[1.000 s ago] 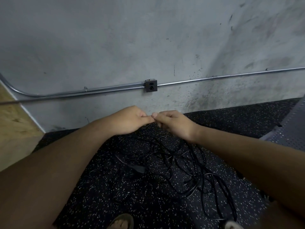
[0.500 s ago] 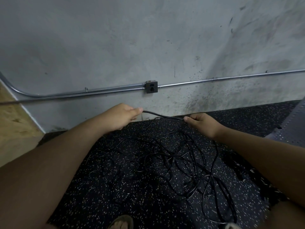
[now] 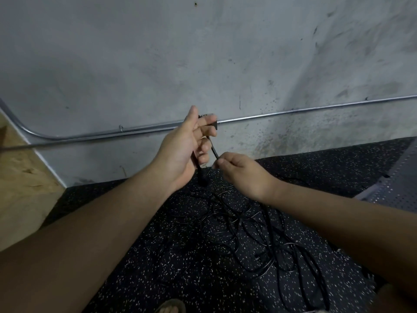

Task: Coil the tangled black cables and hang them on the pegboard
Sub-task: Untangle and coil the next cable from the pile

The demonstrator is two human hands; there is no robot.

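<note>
Currently left hand (image 3: 184, 150) grips cable (image 3: 214, 151), right hand (image 3: 240, 173) pinches it; hard pulling may cinch knots in the tangle (image 3: 247, 224).

Holding L hand (image 3: 184, 146) up mid-frame, palm turned toward 3 o'clock, thumb straight at 12, fingers curled round cable (image 3: 214, 151). Pinching same cable w/ R hand (image 3: 244, 175) just at 4 o'clock of L, thumb & forefinger closed on it, other fingers tucked under, knuckles up. Reaching in w/ L forearm (image 3: 101, 224) from 8 o'clock, R forearm (image 3: 338, 224) from 4 o'clock, both bare. Toes of one foot (image 3: 169, 309) at 6 o'clock edge.
</note>
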